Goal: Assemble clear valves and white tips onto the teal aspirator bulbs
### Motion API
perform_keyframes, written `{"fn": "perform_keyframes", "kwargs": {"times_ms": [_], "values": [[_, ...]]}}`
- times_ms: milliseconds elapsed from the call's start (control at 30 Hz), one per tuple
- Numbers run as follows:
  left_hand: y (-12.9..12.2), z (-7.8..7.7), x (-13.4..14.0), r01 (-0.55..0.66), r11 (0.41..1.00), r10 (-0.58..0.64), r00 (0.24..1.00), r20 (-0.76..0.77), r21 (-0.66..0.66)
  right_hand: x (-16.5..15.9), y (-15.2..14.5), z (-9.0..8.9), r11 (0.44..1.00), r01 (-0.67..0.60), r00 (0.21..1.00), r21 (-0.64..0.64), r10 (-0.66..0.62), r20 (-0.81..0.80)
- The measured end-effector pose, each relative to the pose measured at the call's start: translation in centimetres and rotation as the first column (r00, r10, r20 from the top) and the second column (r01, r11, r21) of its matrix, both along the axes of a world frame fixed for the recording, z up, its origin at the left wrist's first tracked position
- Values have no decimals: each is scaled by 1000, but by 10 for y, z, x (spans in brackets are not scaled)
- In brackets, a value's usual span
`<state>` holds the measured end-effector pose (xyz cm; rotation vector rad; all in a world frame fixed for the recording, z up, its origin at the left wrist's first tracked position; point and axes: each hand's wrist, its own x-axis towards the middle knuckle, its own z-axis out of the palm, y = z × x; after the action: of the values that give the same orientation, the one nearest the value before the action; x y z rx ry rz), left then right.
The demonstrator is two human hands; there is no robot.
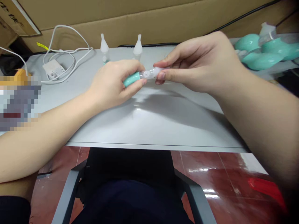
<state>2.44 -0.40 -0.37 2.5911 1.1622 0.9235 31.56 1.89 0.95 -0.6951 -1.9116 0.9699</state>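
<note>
Above the middle of the table, both hands hold a nasal aspirator (146,74) lying nearly level. Its teal bulb end sits in my left hand (114,77), with thumb and fingers wrapped around it. A clear section shows between the two hands. My right hand (201,62) pinches the whitish tip at the other end, and the fingers hide most of that tip. Behind my left hand stand two more aspirators with white pointed tips, a left one (104,48) and a right one (138,46); the hand partly covers their lower parts.
Teal aspirators (263,53) lie in a pile at the right back. A white cable (77,59) loops around a white adapter (53,69) at the left. Cardboard (140,23) walls the back. The table's front edge (151,146) faces a chair (196,199).
</note>
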Motion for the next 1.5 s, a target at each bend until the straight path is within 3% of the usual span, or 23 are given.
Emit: {"fn": "perform_keyframes", "kwargs": {"times_ms": [433, 700, 933, 1133, 1233, 1333, 1433, 1500], "values": [[-6, 3, 0, -25, 996, 39, 983, -178, 84, 3, 7, -10, 998, -16, 998, 61, 13, 54], [-9, 1, 3, 20, 996, -10, 994, -113, 89, 2, 5, -12, 997, -57, 998, 47, 58, -4], [-9, 1, 2, 9, 997, 1, 989, -150, 71, 0, 1, -12, 993, -90, 996, -72, 89, -14], [-3, -9, 12, 55, 998, -55, 998, -1, 6, -12, -7, -7, 999, -50, 999, 10, 50, -11], [-6, -6, 10, 104, 995, -104, 995, -11, -5, -14, -10, -2, 998, -58, 998, 0, 58, -3], [-12, 8, 3, 146, 987, -143, 988, -53, 63, -9, -5, 3, 999, 32, 992, 31, -28, -120], [-16, 23, 2, 81, 984, -83, 997, 4, 162, -1, 8, 6, 978, 175, 951, 117, -136, -278], [-12, 27, 6, 33, 984, -40, 999, 35, 174, 5, 18, 5, 941, 292, 935, 173, -243, -259]]}}
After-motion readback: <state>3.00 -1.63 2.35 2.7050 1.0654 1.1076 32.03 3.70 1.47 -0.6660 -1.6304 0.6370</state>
